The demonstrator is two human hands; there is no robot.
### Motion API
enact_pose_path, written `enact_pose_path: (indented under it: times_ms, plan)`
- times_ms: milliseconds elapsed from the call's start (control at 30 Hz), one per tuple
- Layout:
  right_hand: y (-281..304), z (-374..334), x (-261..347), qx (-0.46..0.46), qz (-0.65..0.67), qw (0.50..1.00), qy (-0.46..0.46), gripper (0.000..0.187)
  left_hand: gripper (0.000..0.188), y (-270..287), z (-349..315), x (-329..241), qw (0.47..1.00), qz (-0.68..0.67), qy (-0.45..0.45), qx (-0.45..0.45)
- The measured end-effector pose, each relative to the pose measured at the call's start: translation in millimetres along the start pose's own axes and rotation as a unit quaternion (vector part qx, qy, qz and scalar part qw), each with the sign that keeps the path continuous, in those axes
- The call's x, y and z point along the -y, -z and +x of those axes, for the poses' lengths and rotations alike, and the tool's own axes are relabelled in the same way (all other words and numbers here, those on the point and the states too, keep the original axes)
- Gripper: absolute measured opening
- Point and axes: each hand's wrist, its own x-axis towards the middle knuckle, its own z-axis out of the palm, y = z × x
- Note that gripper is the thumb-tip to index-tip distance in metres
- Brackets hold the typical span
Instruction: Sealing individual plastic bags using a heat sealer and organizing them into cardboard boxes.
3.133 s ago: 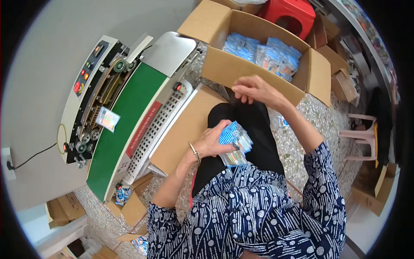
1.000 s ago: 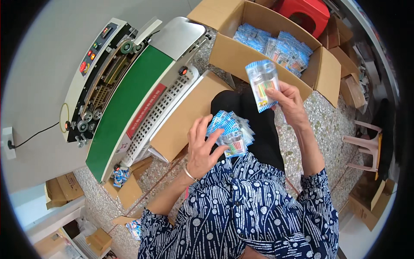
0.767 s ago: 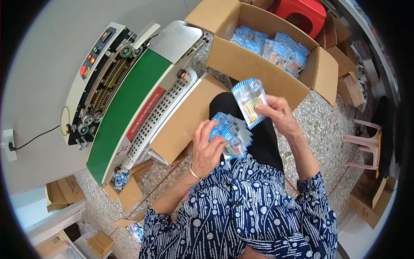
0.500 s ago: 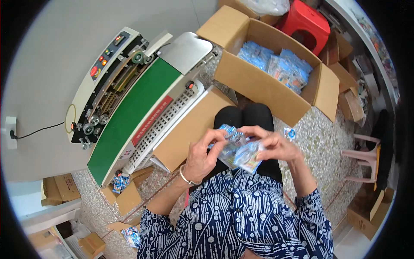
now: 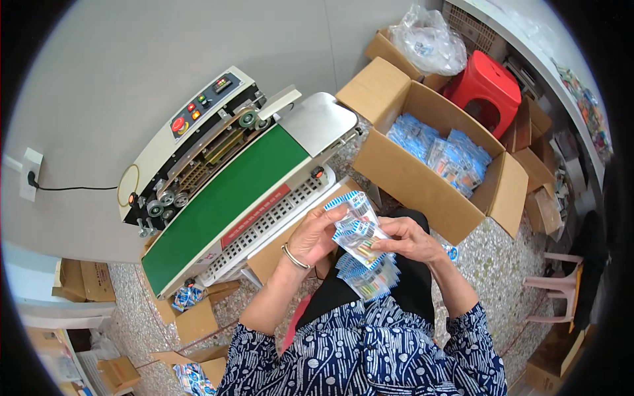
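Observation:
Above my lap, my left hand (image 5: 313, 237) grips a small clear plastic packet (image 5: 353, 203) with a blue-and-white striped edge. My right hand (image 5: 414, 240) pinches a second, similar packet (image 5: 362, 239) that overlaps the first just below it. Small coloured contents show through the plastic. On my dark-trousered lap, beneath both hands, lies a fanned pile of the same packets (image 5: 370, 278). A bracelet sits on my left wrist.
At left stands a sealing machine with a green conveyor belt (image 5: 228, 198) and a control panel (image 5: 205, 102). An open cardboard box (image 5: 416, 181) ahead holds many blue packets. Beyond are a red stool (image 5: 485, 92) and a plastic bag (image 5: 429, 43); a pink chair (image 5: 555, 284) stands right.
The view has shifted, so the machine and box sit lower and further right. The packets in my hands now lie flatter, and the pile on my lap has come into view.

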Motion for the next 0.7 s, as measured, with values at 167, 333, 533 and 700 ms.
enact_pose_path:
  times_ms: [167, 333, 533, 700]
  plan:
    - [5.1, 27.2, 1.3, 0.038, -0.048, 0.998, -0.029, 0.021, 0.019, 9.3, 9.5, 2.4, 0.994, 0.067, -0.073, -0.038]
    - [16.2, 61.1, 13.7, 0.108, -0.104, 0.989, -0.008, 0.021, 0.023, 26.5, 21.4, -13.2, 0.989, 0.062, -0.092, -0.095]
    - [41.4, 140.6, 36.0, -0.125, 0.038, 0.988, -0.080, 0.020, 0.024, 62.1, 31.9, -29.5, 0.972, 0.067, -0.194, -0.116]
    - [49.2, 239.2, 10.1, -0.139, 0.006, 0.987, -0.075, 0.022, 0.026, 85.5, 27.4, -12.0, 0.974, 0.046, -0.171, -0.140]
